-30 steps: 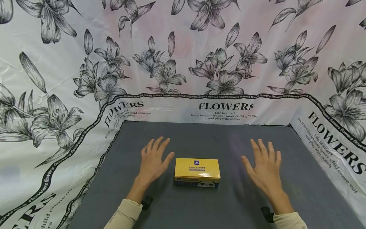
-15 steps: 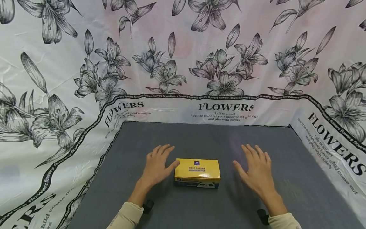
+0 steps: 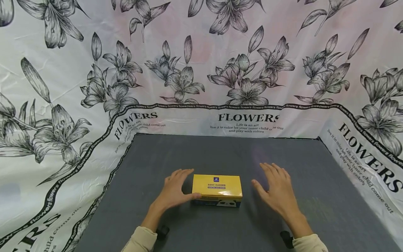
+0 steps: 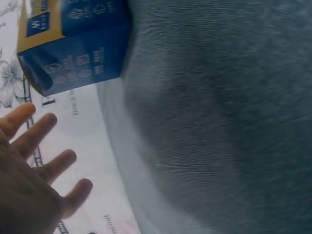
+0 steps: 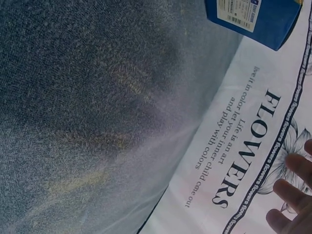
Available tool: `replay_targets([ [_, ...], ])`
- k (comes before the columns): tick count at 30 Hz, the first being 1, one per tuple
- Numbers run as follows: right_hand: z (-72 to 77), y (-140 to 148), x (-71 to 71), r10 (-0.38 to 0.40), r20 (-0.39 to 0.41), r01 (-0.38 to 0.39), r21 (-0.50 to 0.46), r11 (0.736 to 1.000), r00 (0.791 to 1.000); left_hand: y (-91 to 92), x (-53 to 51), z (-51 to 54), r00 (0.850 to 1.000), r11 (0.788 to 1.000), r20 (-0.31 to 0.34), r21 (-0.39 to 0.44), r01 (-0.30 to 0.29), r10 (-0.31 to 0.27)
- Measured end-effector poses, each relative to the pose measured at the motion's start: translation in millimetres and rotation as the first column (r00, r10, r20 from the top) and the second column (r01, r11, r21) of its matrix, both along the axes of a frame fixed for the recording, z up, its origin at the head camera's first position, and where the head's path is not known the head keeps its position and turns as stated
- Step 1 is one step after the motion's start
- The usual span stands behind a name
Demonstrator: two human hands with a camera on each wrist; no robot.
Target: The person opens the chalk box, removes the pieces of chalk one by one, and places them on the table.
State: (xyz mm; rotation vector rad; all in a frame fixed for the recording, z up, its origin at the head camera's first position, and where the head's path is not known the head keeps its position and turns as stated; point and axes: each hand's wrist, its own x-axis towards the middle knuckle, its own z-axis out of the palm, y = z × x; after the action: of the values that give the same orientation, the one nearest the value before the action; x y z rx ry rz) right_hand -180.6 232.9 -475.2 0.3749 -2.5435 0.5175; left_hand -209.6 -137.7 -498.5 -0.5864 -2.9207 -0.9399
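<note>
A small yellow and dark blue carton (image 3: 217,187) with a panda print on its front lies on the grey table. At its left end is my left hand (image 3: 174,189), thumb reaching over the near left corner and fingers spread behind; whether it touches the carton I cannot tell. My right hand (image 3: 278,190) hovers to the right of the carton, apart from it, with fingers extended. In the left wrist view the carton's blue end (image 4: 80,63) faces the spread fingers (image 4: 58,163). The right wrist view shows the other blue end, bearing a white label (image 5: 239,12).
The grey table (image 3: 207,154) stretches around the carton on all sides. Behind it and along both sides hangs a white cloth (image 3: 189,122) printed with lilies and the word FLOWERS. A dark wrist device (image 3: 286,239) sits under the right wrist.
Both hands have moved inward toward the carton. My left thumb has come to its near left corner. The right hand has shifted left and slightly down. The carton stays in place.
</note>
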Motion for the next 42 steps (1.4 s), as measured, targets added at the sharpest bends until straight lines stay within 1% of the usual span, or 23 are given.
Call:
replay_targets([
  [3, -1.8, -1, -0.8, 0.019, -0.001, -0.019, -0.005, 1.000, 1.000, -1.8, -0.5, -6.2, 0.999, 0.999, 0.054, 0.033, 0.008, -0.010],
  [6, -4.2, -4, -1.5, 0.039, 0.013, -0.039, -0.013, 0.999, 0.999, -3.2, -1.0, -13.8, 0.996, 0.999, 0.091, 0.040, 0.012, -0.015],
  [11, -6.8, -8, -1.3, 0.069, 0.038, -0.068, -0.026, 0.997, 0.997, -5.2, -1.2, -23.6, 0.993, 0.998, 0.120, 0.061, 0.013, -0.020],
  [15, -8.5, -11, -0.6, 0.091, 0.042, -0.090, -0.028, 0.996, 0.995, -4.7, -0.8, -25.8, 0.992, 0.997, 0.123, 0.071, 0.009, -0.018],
  [17, -9.8, -13, -0.2, 0.098, 0.059, -0.096, -0.022, 0.995, 0.993, -3.6, -0.6, -26.1, 0.991, 0.997, 0.131, 0.076, 0.006, -0.016],
  [22, -13.4, -23, -0.3, 0.119, 0.098, -0.123, 0.030, 0.992, 0.988, -1.8, -0.7, -28.7, 0.985, 0.996, 0.170, 0.092, -0.002, -0.013],
  [27, -15.3, -38, -3.5, 0.162, 0.084, -0.169, 0.089, 0.982, 0.983, -1.3, -1.0, -31.7, 0.980, 0.994, 0.198, 0.105, -0.016, -0.005],
  [33, -15.2, -55, -12.3, 0.211, 0.063, -0.218, 0.143, 0.966, 0.976, 0.7, -2.8, -33.9, 0.976, 0.990, 0.217, 0.137, -0.025, -0.006],
  [36, -15.1, -61, -15.9, 0.232, 0.060, -0.239, 0.157, 0.958, 0.971, 3.2, -4.8, -35.0, 0.974, 0.989, 0.226, 0.149, -0.018, -0.016],
  [39, -15.4, -66, -18.1, 0.246, 0.061, -0.253, 0.164, 0.954, 0.967, 5.8, -6.8, -35.5, 0.974, 0.988, 0.225, 0.154, 0.001, -0.036],
  [42, -15.9, -70, -20.2, 0.260, 0.052, -0.266, 0.173, 0.948, 0.964, 7.4, -8.1, -36.0, 0.975, 0.989, 0.220, 0.147, 0.012, -0.045],
])
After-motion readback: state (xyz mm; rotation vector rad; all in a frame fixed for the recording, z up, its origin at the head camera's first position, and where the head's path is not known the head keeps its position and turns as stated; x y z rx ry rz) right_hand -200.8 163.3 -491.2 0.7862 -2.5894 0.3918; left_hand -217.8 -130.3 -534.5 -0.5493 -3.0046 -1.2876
